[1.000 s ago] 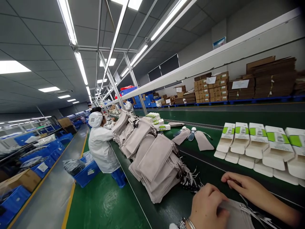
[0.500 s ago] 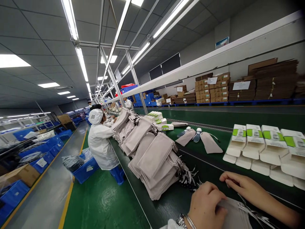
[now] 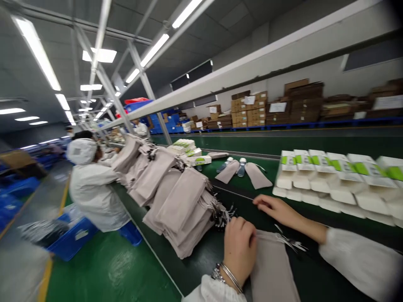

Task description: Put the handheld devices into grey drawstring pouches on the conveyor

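Note:
My left hand [image 3: 239,249], with bracelets at the wrist, has its fingers curled at the upper left corner of a beige drawstring pouch [image 3: 273,268]. Its fingertips are partly hidden. White cords spread from the pouch's top end. Beyond it my right hand [image 3: 277,210] hovers over the dark belt, fingers loosely stretched and slightly bent, with nothing visible in them. To the left lies a big heap of similar pouches [image 3: 181,201], their cords towards me. Farther up the belt are two pouches [image 3: 257,176], beside small blue-grey bottles with clear caps [image 3: 241,167].
A row of open white and green boxes [image 3: 333,172] stands at the right. More such boxes [image 3: 185,147] are piled behind the heap. On the left a co-worker in white [image 3: 91,184] sits by a blue bin [image 3: 74,237]. A white rail [image 3: 220,90] crosses above the belt.
The view has swung to the right, so everything appears farther left. More of the box row and my right sleeve show. My left hand remains at the pouch; my right hand stays over the belt.

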`<state>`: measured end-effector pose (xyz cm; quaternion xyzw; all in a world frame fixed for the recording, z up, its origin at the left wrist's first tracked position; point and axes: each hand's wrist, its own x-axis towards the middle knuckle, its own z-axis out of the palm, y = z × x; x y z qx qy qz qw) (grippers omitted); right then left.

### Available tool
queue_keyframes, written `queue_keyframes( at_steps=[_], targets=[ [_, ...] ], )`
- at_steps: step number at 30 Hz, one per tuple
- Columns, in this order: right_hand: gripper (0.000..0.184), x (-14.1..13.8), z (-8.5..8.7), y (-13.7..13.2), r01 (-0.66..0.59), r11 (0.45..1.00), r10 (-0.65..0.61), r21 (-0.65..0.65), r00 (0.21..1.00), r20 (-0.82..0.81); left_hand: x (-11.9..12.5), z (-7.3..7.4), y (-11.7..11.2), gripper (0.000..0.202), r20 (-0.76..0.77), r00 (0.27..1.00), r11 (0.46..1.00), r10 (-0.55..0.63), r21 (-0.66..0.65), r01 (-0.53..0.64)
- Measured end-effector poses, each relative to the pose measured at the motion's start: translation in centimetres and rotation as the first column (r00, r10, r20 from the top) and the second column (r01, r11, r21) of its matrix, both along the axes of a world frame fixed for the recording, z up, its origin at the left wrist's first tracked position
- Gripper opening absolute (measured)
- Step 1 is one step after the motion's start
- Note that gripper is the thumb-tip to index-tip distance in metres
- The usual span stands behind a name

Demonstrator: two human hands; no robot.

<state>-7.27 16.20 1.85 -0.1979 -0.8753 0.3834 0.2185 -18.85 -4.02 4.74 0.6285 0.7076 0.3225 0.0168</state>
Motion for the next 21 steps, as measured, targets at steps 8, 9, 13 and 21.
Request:
queue_keyframes(
  at_steps=[8, 9, 13, 21],
  targets=[
    [0.023, -7.9, 4.9, 7.1, 0.323, 0.932, -0.353, 0.162, 0.911, 0.214, -0.5, 1.8, -0.3, 0.024, -0.061, 0.99, 0.992, -0.125, -0.011, 0.125],
    [0.023, -8.7, 5.1, 8.0, 0.361, 0.919, -0.391, 0.159, 0.888, 0.243, -0.5, 2.0, -0.4, 0.024, -0.062, 0.987, 0.989, -0.145, -0.011, 0.145],
    [0.035, -11.4, 5.0, 10.2, 0.508, 0.851, -0.52, 0.133, 0.78, 0.349, -0.6, 2.4, -0.5, 0.023, -0.022, 0.981, 0.981, -0.194, 0.007, 0.194],
    [0.042, -10.5, 4.3, 12.3, 0.627, 0.778, -0.593, 0.043, 0.71, 0.38, -1.1, 1.5, -0.2, 0.014, 0.228, 0.932, 0.959, -0.283, 0.057, 0.277]
  ],
)
